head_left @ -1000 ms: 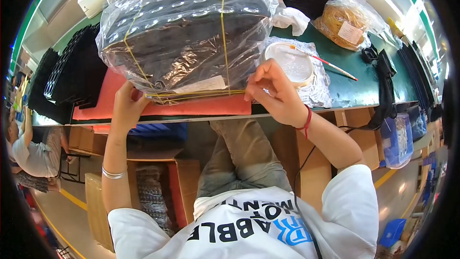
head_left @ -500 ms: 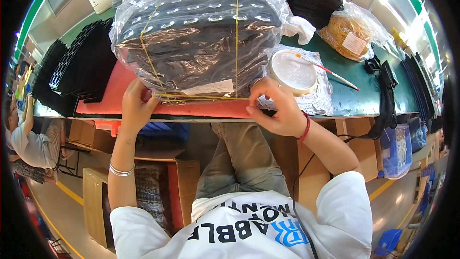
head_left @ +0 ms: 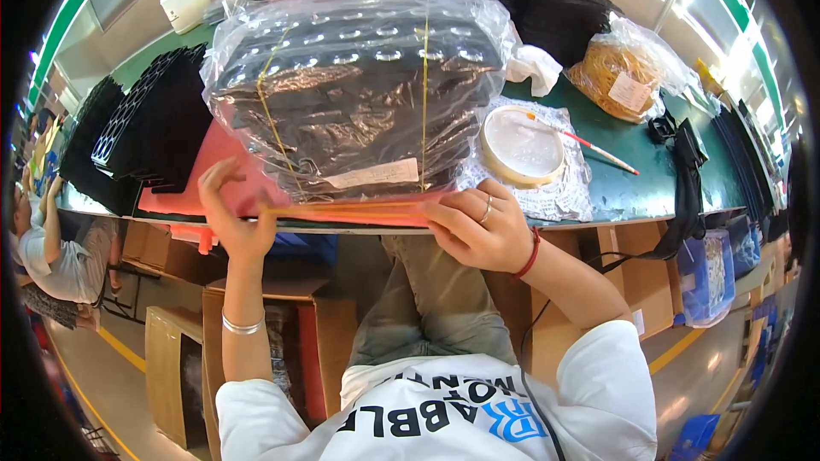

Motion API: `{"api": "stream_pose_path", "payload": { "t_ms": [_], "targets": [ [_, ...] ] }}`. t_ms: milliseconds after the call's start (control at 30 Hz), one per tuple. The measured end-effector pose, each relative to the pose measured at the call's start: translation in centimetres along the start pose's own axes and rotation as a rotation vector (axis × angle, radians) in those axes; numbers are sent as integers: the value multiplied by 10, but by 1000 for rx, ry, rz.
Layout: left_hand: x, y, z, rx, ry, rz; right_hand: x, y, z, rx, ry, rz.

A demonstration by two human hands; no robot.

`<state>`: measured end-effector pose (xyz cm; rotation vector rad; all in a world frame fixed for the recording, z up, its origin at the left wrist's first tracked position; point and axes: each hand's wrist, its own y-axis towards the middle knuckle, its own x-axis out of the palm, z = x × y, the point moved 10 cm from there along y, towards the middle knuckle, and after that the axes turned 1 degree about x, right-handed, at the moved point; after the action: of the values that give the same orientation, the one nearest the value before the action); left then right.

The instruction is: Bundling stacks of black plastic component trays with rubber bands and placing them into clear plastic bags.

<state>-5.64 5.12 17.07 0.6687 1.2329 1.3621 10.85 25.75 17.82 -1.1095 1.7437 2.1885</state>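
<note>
A yellow rubber band [head_left: 350, 209] is pulled taut along the near side of a plastic-wrapped bundle [head_left: 359, 124] of black parts. My left hand [head_left: 235, 213] has the band's left end hooked at the thumb, its other fingers spread. My right hand [head_left: 487, 229] pinches the other end, fingers curled, a ring on one of them. Two more yellow bands run front to back over the bundle, one left [head_left: 266, 94] and one right [head_left: 425, 94]. A pale paper label [head_left: 372, 173] lies under the clear plastic. The bundle rests on a red sheet [head_left: 192, 183].
Right of the bundle, a round white tub [head_left: 523, 149] and a red-and-white brush [head_left: 598, 154] lie on crumpled paper. Beyond them sits a bag of rubber bands [head_left: 611, 77]. Black mesh parts [head_left: 141, 128] stand at left. Cardboard boxes [head_left: 175, 367] are below the table; another person [head_left: 64, 248] is at far left.
The rubber band has come nearer to me, off the bundle's front edge. My left hand has opened its fingers; my right has moved slightly left and toward me.
</note>
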Motion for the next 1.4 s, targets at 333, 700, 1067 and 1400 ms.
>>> {"api": "stream_pose_path", "payload": {
  "t_ms": [333,700,1067,1400],
  "targets": [
    [-43,93,54,61,97,-9,-80,33,54,392,682,99],
    [8,120,-24,-416,-197,-342,-26,57,130,909,1480,243],
    [33,64,-45,-663,-793,-524,1,34,134,1154,1508,281],
    [62,9,-70,-708,-699,-501,0,26,126,1047,1396,321]
  ]
}}
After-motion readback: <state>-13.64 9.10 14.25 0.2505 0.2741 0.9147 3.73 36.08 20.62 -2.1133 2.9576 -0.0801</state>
